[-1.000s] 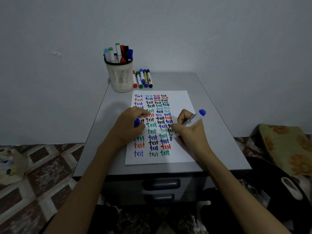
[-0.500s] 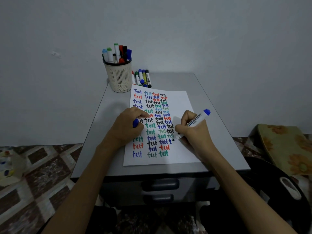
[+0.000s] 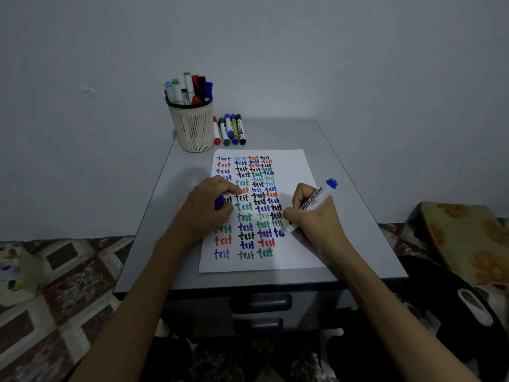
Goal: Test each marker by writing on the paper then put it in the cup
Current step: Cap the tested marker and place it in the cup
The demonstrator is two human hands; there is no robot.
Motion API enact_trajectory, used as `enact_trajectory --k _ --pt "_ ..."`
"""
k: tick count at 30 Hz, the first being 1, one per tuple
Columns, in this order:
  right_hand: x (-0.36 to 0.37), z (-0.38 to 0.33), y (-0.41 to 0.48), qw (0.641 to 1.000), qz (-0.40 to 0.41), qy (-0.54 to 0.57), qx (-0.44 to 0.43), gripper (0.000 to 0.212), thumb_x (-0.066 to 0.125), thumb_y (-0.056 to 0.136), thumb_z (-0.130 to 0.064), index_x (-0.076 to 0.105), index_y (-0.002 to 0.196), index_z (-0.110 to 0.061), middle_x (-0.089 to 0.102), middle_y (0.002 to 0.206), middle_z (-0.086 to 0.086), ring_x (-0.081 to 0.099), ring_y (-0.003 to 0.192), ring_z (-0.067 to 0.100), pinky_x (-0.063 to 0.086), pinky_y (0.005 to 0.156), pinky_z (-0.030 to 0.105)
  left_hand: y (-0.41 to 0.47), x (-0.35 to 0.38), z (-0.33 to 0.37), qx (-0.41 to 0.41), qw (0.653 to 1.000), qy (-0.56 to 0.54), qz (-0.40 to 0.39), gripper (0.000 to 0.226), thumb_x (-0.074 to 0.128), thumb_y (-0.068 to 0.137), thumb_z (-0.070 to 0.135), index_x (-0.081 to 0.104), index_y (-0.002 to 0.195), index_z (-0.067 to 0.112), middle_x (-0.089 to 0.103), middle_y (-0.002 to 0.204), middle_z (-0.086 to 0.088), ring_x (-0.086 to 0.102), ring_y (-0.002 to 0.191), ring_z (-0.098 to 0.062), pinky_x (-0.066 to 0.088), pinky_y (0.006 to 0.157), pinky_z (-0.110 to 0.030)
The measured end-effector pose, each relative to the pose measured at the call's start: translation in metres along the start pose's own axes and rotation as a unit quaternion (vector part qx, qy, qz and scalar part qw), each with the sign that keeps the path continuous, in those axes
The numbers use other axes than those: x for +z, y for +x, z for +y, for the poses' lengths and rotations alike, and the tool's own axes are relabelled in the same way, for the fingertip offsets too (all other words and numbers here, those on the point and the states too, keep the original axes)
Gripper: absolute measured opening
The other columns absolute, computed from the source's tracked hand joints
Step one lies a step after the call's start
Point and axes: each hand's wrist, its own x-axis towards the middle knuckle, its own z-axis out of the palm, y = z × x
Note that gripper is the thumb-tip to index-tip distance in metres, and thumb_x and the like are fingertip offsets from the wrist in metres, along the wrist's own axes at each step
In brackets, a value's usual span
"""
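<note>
A white paper (image 3: 293,172) covered with rows of coloured "test" words lies on the grey cabinet top (image 3: 344,188). My right hand (image 3: 314,219) grips a white marker with a blue end (image 3: 319,194), its tip touching the paper at a half-written blue word. My left hand (image 3: 203,208) rests on the paper's left side and holds the blue cap (image 3: 219,202). A beige mesh cup (image 3: 194,125) with several markers stands at the back left. Several loose markers (image 3: 230,130) lie beside it.
The cabinet has two dark drawer handles (image 3: 260,303) at its front. A patterned cushion (image 3: 468,238) and a black bag (image 3: 454,312) sit on the right. Patterned tile floor (image 3: 55,285) lies to the left. A plain wall is behind.
My right hand has shifted slightly right while writing, and more blue letters appear in the fourth column. My left hand stays on the paper with the cap.
</note>
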Motion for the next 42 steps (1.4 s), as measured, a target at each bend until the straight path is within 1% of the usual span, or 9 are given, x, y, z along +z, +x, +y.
enact_trajectory --k 2,5,8,11,19,23,30,37,42 --pt "-0.001 0.001 0.001 1.000 0.025 -0.002 -0.011 0.029 0.057 0.073 0.018 0.041 0.062 -0.005 0.043 0.059 0.013 0.047 0.052 0.016 0.045 0.049 0.023 0.000 0.000 0.000 0.000 1.000 -0.001 0.000 0.039 0.049 0.072 0.017 0.065 0.107 0.011 0.061 0.107 -0.005 0.054 0.097 -0.017 0.040 0.082 -0.024" --pt "-0.001 0.000 0.000 1.000 0.025 -0.002 -0.016 0.028 0.055 0.074 0.019 0.042 0.064 -0.004 0.042 0.057 0.010 0.044 0.047 0.008 0.041 0.045 0.016 0.000 0.000 0.000 0.003 1.000 0.000 0.002 0.038 0.049 0.072 0.017 0.065 0.106 0.011 0.061 0.107 -0.005 0.055 0.095 -0.017 0.042 0.081 -0.025" --pt "-0.001 0.002 0.001 1.000 0.015 -0.007 -0.011 0.029 0.057 0.073 0.018 0.041 0.062 -0.004 0.043 0.059 0.015 0.049 0.054 0.020 0.045 0.048 0.020 0.001 0.000 0.000 0.006 1.000 0.001 0.005 0.038 0.049 0.072 0.016 0.066 0.106 0.009 0.061 0.106 -0.006 0.055 0.095 -0.018 0.042 0.081 -0.026" --pt "-0.002 0.006 0.003 1.000 0.012 -0.003 -0.002 0.031 0.058 0.072 0.016 0.040 0.060 -0.006 0.045 0.062 0.017 0.050 0.063 0.030 0.051 0.055 0.030 0.000 0.000 -0.001 0.004 1.000 0.004 0.004 0.039 0.048 0.072 0.017 0.065 0.106 0.009 0.061 0.106 -0.005 0.054 0.096 -0.017 0.039 0.078 -0.018" --pt "-0.001 0.006 0.003 0.999 0.048 -0.017 -0.020 0.021 0.055 0.074 0.016 0.042 0.065 0.002 0.042 0.063 0.015 0.044 0.060 0.026 0.045 0.057 0.031 0.001 0.004 -0.007 0.004 0.998 0.049 0.029 0.036 0.051 0.073 0.025 0.065 0.105 0.019 0.053 0.100 0.006 0.042 0.094 -0.007 0.029 0.072 -0.008" --pt "-0.002 0.005 0.002 0.999 0.045 -0.009 -0.024 0.023 0.053 0.077 0.015 0.043 0.066 -0.002 0.041 0.062 0.014 0.043 0.056 0.018 0.042 0.052 0.025 0.000 0.005 -0.007 -0.020 0.994 0.096 0.047 0.037 0.049 0.072 0.036 0.064 0.105 0.028 0.047 0.096 0.013 0.044 0.094 -0.006 0.035 0.063 -0.017" --pt "-0.002 0.004 0.002 1.000 0.016 -0.009 -0.004 0.029 0.057 0.073 0.014 0.040 0.061 -0.006 0.041 0.061 0.015 0.043 0.061 0.026 0.046 0.061 0.037 0.000 0.005 -0.004 -0.033 0.993 0.105 0.050 0.039 0.048 0.070 0.041 0.062 0.106 0.031 0.047 0.095 0.012 0.047 0.088 -0.007 0.037 0.064 -0.022" --pt "-0.009 -0.003 -0.001 0.984 0.072 0.161 0.012 0.030 0.072 0.080 -0.006 0.044 0.070 -0.011 0.047 0.060 0.011 0.040 0.044 0.012 0.039 0.041 0.021 -0.001 0.003 -0.005 0.016 0.997 0.028 0.072 0.029 0.053 0.074 0.028 0.065 0.099 0.021 0.052 0.094 0.009 0.049 0.068 0.005 0.032 0.058 -0.009" --pt "-0.010 -0.005 0.000 0.985 0.062 0.159 -0.003 0.014 0.071 0.080 -0.004 0.057 0.080 -0.009 0.061 0.073 0.009 0.058 0.061 0.016 0.049 0.055 0.023 -0.001 -0.002 -0.003 -0.002 0.979 -0.152 0.138 0.027 0.053 0.082 0.023 0.067 0.102 0.012 0.066 0.097 0.003 0.059 0.083 -0.006 0.048 0.066 -0.014"
